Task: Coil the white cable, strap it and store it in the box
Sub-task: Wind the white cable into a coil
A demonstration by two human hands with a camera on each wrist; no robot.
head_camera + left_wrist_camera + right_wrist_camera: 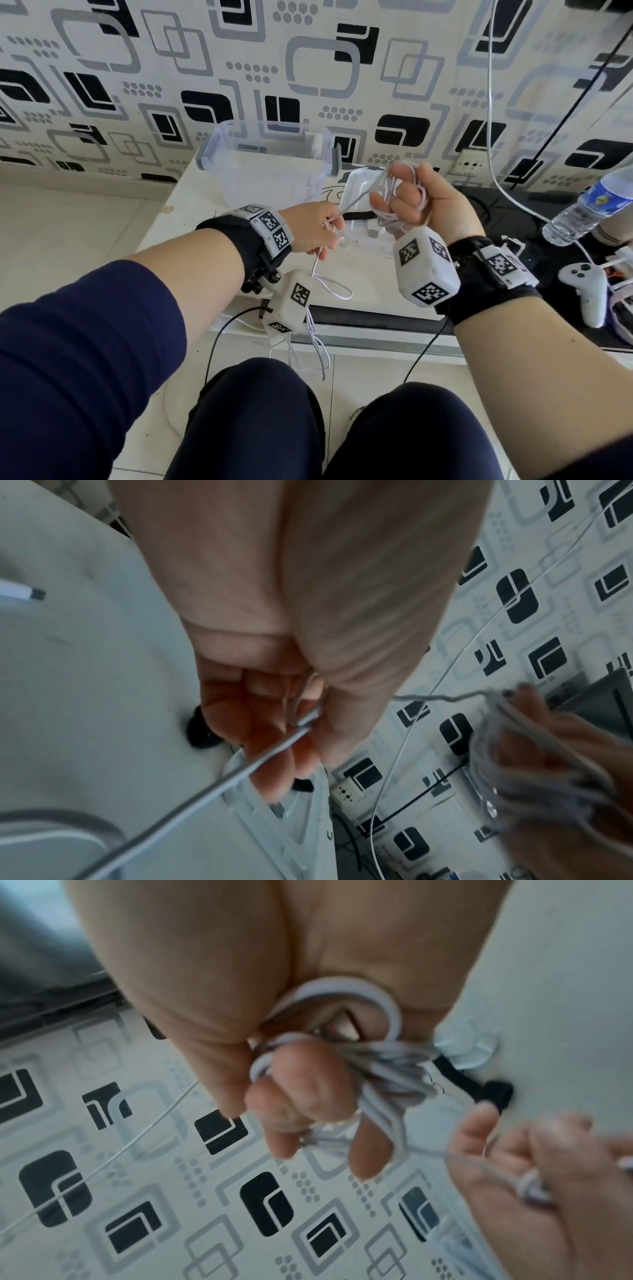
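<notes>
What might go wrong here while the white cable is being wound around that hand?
The loops on the right hand sit loosely over the fingers, so the white cable could slip off and unravel. Its free tail dangles below the left hand beside the black wire and may tangle. The black strap lies on the table while both hands are busy.

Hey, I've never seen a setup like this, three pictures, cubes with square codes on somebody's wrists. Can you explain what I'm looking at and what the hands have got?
No machine here: a seated person wears a head camera and one on each wrist, inside those coded cubes. The big picture looks down from the head; the other two look along each hand. The right hand holds loops of the white cable wound round its fingers. The left hand pinches the loose length, which hangs toward the floor. On the table stand a clear box, open, its lid beside it, and a black strap.
</notes>
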